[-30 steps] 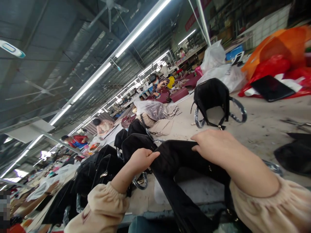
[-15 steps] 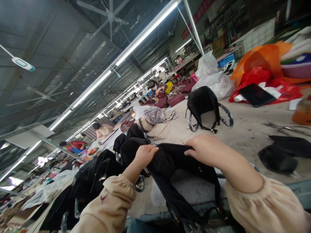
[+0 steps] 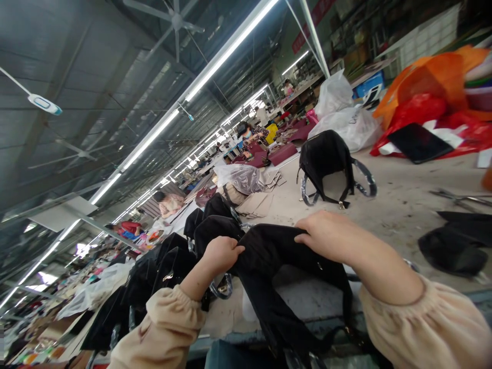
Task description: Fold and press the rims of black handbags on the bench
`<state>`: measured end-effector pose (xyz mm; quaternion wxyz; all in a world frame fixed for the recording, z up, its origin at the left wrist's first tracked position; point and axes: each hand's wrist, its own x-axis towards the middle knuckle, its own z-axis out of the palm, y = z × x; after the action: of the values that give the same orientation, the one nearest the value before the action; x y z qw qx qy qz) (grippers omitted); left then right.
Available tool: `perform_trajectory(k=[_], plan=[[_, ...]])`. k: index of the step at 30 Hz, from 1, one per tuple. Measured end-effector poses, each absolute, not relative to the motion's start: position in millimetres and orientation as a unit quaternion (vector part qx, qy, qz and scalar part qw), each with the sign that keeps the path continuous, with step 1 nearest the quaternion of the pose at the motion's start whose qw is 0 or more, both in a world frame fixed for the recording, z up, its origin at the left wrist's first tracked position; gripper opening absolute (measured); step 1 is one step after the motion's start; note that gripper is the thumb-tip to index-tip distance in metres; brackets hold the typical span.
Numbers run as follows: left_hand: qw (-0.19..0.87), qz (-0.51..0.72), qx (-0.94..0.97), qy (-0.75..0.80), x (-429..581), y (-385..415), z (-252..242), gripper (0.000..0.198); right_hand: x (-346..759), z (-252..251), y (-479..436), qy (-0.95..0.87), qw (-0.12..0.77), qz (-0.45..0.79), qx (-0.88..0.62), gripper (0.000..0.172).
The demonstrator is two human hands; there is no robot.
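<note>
A black fabric bag (image 3: 277,251) lies over the near edge of the worktable (image 3: 400,200) and hangs down toward me. My left hand (image 3: 220,254) is closed on its left top edge. My right hand (image 3: 326,233) is closed on its right top edge, fingers curled over the fabric. Both arms wear beige sleeves with gathered cuffs. A row of similar black bags (image 3: 169,261) with wrapped handles stands just left of my left hand.
Another black bag (image 3: 326,161) stands upright further back on the table. Black fabric pieces (image 3: 453,243) lie at the right. Red and orange plastic bags (image 3: 426,102) and white bags (image 3: 342,110) pile at the far right. Cardboard pieces (image 3: 255,202) lie mid-table. Other people work along the line at the left.
My hands keep their grip on the bag's top edge; the left hand has shifted slightly down and left, and the view has swayed a little.
</note>
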<state>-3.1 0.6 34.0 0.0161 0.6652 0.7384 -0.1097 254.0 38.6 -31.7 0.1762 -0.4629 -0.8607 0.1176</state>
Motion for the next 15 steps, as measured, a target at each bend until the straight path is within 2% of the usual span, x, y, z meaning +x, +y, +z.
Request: perform_trajectory(k=[3, 7, 9, 11, 15], plan=[[0.02, -0.122, 0.662, 0.739, -3, -1, 34, 0.037, 255, -32, 38, -0.858, 0.181, 0.132, -0.462, 0.023], [0.062, -0.139, 0.657, 0.738, -8, -8, 38, 0.053, 261, -37, 41, -0.853, 0.211, 0.168, -0.447, 0.027], [0.053, -0.157, 0.654, 0.738, -8, -11, 40, 0.053, 267, -41, 42, -0.85, 0.228, 0.193, -0.435, 0.035], [0.03, -0.167, 0.654, 0.737, -7, -12, 41, 0.046, 274, -43, 42, -0.841, 0.24, 0.235, -0.423, 0.045], [0.011, -0.154, 0.658, 0.737, -11, -13, 36, 0.04, 288, -44, 40, -0.817, 0.224, 0.347, -0.402, 0.067]])
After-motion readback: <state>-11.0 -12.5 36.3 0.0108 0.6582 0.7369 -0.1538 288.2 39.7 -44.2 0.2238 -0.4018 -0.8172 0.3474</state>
